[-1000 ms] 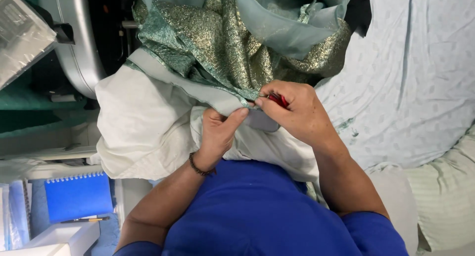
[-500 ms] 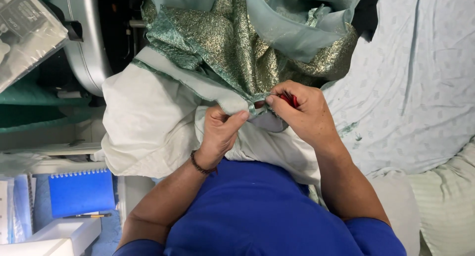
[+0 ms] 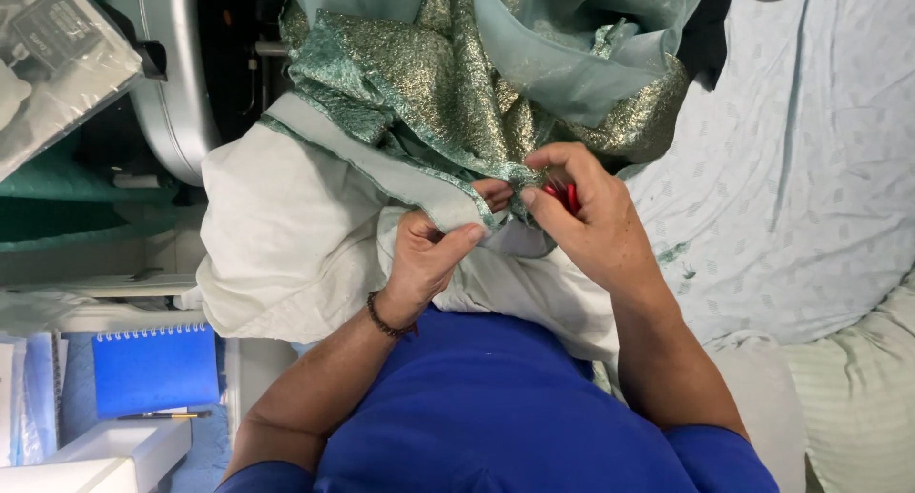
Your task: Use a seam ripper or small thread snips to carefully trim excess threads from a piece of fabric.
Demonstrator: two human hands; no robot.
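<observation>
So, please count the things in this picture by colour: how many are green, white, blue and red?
Green: 2, glittery green fabric, sheer green fabric
White: 1, white lining cloth
Blue: 1, blue spiral notebook
Red: 1, small red tool in the right hand
Total: 5

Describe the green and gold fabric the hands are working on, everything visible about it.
The green and gold fabric is a glittery, metallic-looking brocade in teal with gold shimmer, crumpled in deep folds at the top of the view. A sheer pale-green layer drapes over it, and it is joined to a white lining along a pale edge band. The left hand pinches that edge; the right hand, holding a small red tool, touches the same spot.
</observation>
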